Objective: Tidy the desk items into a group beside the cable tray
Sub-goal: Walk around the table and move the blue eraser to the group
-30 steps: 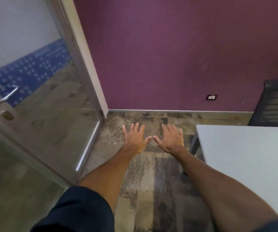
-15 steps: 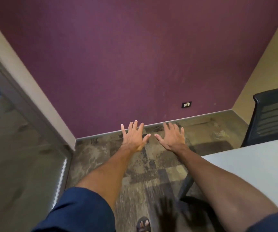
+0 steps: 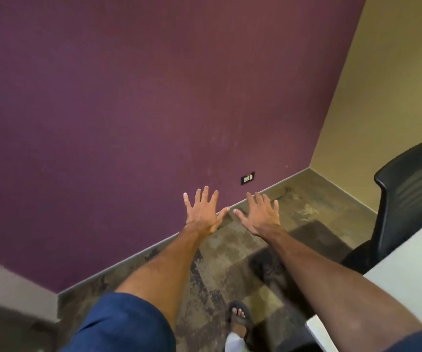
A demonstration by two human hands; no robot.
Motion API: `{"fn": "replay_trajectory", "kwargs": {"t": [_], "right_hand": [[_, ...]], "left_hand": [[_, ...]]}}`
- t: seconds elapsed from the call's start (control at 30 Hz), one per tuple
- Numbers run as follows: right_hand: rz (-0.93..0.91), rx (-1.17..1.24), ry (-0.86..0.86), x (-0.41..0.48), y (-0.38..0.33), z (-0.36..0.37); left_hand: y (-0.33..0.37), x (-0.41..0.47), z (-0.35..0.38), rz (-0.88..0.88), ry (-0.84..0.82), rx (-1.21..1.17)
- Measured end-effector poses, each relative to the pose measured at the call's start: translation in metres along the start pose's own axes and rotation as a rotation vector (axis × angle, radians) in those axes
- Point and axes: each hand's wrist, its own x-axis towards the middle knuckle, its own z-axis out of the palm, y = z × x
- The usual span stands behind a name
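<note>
My left hand [image 3: 203, 212] and my right hand [image 3: 260, 215] are stretched out in front of me at mid-frame, palms down, fingers spread and straight, thumbs nearly touching. Both hold nothing and hang in the air above the carpet. A corner of the white desk [image 3: 413, 270] shows at the right edge, with its visible part bare. No desk items and no cable tray are in view.
A black mesh office chair [image 3: 408, 199] stands at the desk's far side on the right. A purple wall with a socket plate [image 3: 247, 178] fills the background, meeting a tan wall at the right. My sandalled foot [image 3: 238, 321] is on the patterned carpet.
My view has swung to the right: the glass door has left the frame, the tan wall and chair have come in. My hands keep the same spread pose.
</note>
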Motion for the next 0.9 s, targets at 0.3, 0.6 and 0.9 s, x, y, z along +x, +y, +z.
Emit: {"fn": "replay_trajectory", "kwargs": {"t": [0.3, 0.6, 0.9], "right_hand": [[0.219, 0.029, 0.065, 0.163, 0.084, -0.035], [0.452, 0.045, 0.105, 0.262, 0.177, -0.074], [0.666, 0.023, 0.206, 0.343, 0.272, -0.113]], "left_hand": [[0.062, 0.205, -0.009, 0.219, -0.059, 0.01], [0.166, 0.356, -0.029, 0.453, -0.068, 0.047], [0.284, 0.493, -0.045, 0.72, -0.061, 0.082]]}}
